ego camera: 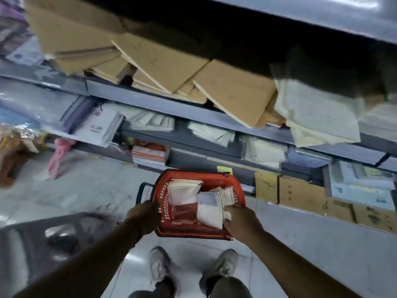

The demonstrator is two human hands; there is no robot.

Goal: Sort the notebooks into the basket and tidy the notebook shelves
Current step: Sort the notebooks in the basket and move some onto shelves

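Right hand point(235, 214) grips white notebooks point(225, 198) inside the red basket point(193, 232) on the floor while the left hand point(146, 214) clasps its rim, so best seat them upright beside the others before letting go.

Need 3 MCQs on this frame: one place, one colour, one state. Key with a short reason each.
1. Where does the basket sit?
A. on the floor before the shelves
B. on the top shelf
C. on a chair

2. What colour is the basket?
A. blue
B. red
C. green

3. What is the right hand doing?
A. hanging idle
B. holding white notebooks over the basket
C. pulling a brown notebook off a shelf

Key: 1 A, it stands on the tiles just ahead of the shoes. 2 B, its mesh walls are red. 3 B, its fingers grip the white stack above the basket's right side.
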